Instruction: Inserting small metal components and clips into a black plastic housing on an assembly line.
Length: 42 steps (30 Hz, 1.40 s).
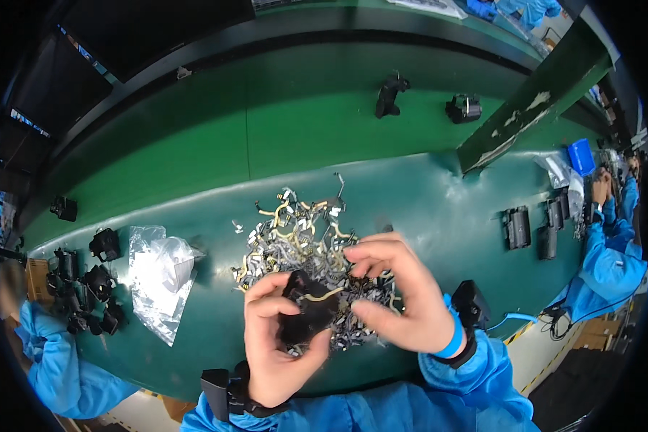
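Observation:
My left hand [277, 353] grips a black plastic housing [306, 320] between thumb and fingers, just above the bench. A thin yellowish flex cable [324, 295] stretches across the housing's upper part toward my right hand. My right hand [407, 299] is close by on the right, thumb and fingers spread apart, with nothing visible between them. Under and beyond both hands lies a loose pile of small ribbon cables with connectors [288, 237], grey, white and yellowish. The near part of the pile is partly hidden by my hands and the housing.
A clear plastic bag [162, 277] and a cluster of black parts [97, 284] lie left. Several black housings [517, 227] and a blue bin [581, 157] are right, beside a co-worker's blue sleeve [612, 266]. A green post [533, 93] slants behind the bench.

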Each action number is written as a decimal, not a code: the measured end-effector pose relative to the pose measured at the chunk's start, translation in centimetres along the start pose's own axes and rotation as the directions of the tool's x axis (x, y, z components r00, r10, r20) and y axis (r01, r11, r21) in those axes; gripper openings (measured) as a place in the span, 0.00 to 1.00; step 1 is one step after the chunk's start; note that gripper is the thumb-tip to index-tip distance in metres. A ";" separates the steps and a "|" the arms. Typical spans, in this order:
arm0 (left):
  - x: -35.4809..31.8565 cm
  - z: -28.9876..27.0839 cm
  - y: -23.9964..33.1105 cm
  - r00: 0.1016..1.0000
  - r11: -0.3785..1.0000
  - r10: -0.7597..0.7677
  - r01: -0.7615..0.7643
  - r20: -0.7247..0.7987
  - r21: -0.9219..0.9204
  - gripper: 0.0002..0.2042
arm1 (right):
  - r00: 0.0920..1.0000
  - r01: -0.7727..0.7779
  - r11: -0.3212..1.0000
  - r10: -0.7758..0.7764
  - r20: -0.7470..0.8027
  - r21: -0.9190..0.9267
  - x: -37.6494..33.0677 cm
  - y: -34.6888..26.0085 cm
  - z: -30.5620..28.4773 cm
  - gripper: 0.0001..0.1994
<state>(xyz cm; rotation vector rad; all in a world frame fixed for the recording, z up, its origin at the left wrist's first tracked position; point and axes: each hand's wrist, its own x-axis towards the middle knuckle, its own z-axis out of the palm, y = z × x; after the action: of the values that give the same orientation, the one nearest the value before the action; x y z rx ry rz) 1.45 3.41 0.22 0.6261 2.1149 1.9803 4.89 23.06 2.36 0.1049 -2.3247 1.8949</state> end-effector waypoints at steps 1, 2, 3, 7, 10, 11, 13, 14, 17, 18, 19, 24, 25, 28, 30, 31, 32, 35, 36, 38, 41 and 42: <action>0.1 0.1 0.1 1.000 0.996 0.025 -0.026 0.009 0.082 0.24 | 0.999 -0.031 0.998 0.030 -0.011 -0.052 0.1 -0.2 -0.4 0.24; 0.4 0.2 0.2 0.998 0.992 0.052 -0.055 0.032 0.113 0.24 | 0.997 -0.037 0.999 0.036 -0.071 -0.014 0.2 -0.1 -0.1 0.17; 0.6 0.3 0.3 0.995 0.986 0.078 -0.085 0.056 0.143 0.23 | 0.993 -0.091 0.995 0.094 -0.066 0.043 -0.1 -0.1 0.0 0.14; 0.3 0.2 0.0 0.990 0.988 0.015 -0.036 0.143 0.149 0.25 | 0.993 -0.115 0.993 0.115 -0.017 0.003 0.0 -0.1 -0.2 0.09; 0.4 0.1 -0.1 0.985 0.991 0.028 -0.050 0.171 0.127 0.26 | 0.999 -0.012 0.998 0.010 -0.036 -0.063 0.1 0.3 -0.2 0.09; 0.5 0.1 0.0 0.984 0.990 0.026 -0.049 0.175 0.129 0.26 | 0.996 0.058 0.993 -0.064 -0.054 -0.106 0.1 0.4 -0.2 0.09; 0.8 0.1 0.3 0.978 0.997 -0.002 0.017 0.208 -0.073 0.25 | 0.980 0.163 0.949 -0.188 -0.069 -0.270 0.2 0.3 -0.3 0.10; 0.8 -0.1 0.4 0.978 0.997 -0.003 0.018 0.208 -0.072 0.25 | 0.949 0.257 0.866 -0.311 -0.059 -0.428 0.2 0.2 -0.3 0.10; 1.0 -0.9 0.4 0.922 0.876 -0.127 0.277 0.366 -0.394 0.26 | 0.882 0.350 0.757 -0.465 -0.078 -0.552 0.2 0.5 0.2 0.12; 1.1 -1.1 0.5 0.901 0.833 -0.165 0.345 0.402 -0.432 0.26 | 0.882 0.352 0.756 -0.466 -0.076 -0.551 0.1 0.6 0.4 0.12; 1.2 -1.3 0.5 0.878 0.785 -0.198 0.408 0.435 -0.466 0.26 | 0.874 0.346 0.734 -0.479 -0.084 -0.584 0.0 0.7 0.7 0.11; 1.3 -1.3 0.3 0.938 0.936 -0.111 0.209 0.327 -0.282 0.26 | 0.906 0.340 0.721 -0.424 0.003 -0.604 0.2 0.5 0.3 0.12; 1.2 -1.2 0.3 0.959 0.981 -0.079 0.123 0.271 -0.149 0.25 | 0.953 0.261 0.843 -0.303 -0.015 -0.470 0.2 0.1 0.3 0.14; 0.9 -1.2 0.0 0.972 0.998 -0.066 0.068 0.226 -0.002 0.24 | 0.993 0.111 0.987 -0.116 -0.031 -0.113 0.0 0.7 1.1 0.17; 0.9 -1.0 0.0 0.976 0.996 -0.033 0.015 0.214 0.086 0.24 | 0.999 0.030 0.994 -0.026 -0.046 0.103 -0.3 0.8 1.6 0.17; 0.9 -1.0 0.1 0.977 0.996 -0.035 0.018 0.212 0.085 0.24 | 0.999 0.028 0.994 -0.024 -0.043 0.103 -0.4 1.0 1.7 0.17; 1.0 -1.0 0.1 0.978 0.995 -0.026 0.005 0.206 0.101 0.24 | 0.998 0.027 0.993 -0.020 -0.056 0.115 -0.5 1.2 1.8 0.17; 1.0 -1.0 0.1 0.980 0.993 -0.006 -0.018 0.197 0.120 0.23 | 0.999 0.029 0.988 -0.022 -0.045 0.148 -0.3 1.6 1.9 0.16; 1.0 -1.1 0.1 0.980 0.992 0.006 -0.031 0.198 0.122 0.23 | 0.999 0.033 0.985 -0.029 -0.024 0.168 -0.3 1.6 1.9 0.15; 1.3 -1.3 0.1 0.969 0.987 0.010 -0.049 0.247 0.153 0.23 | 1.000 0.021 0.983 -0.017 -0.021 0.184 -0.3 1.9 1.9 0.15; 1.2 -1.2 0.4 0.970 0.994 -0.018 -0.008 0.241 0.109 0.22 | 1.000 0.007 0.979 -0.005 -0.012 0.202 -0.4 2.0 1.9 0.15; 1.1 -1.2 0.4 0.981 0.998 -0.053 0.048 0.189 0.030 0.20 | 1.000 0.005 0.979 -0.004 -0.008 0.203 -0.4 2.0 1.9 0.15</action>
<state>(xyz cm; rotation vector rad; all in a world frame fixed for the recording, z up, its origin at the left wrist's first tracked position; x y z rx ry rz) 0.03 2.81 0.90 0.7261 2.0246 1.7923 4.85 21.55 0.01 0.1240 -2.1182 2.1214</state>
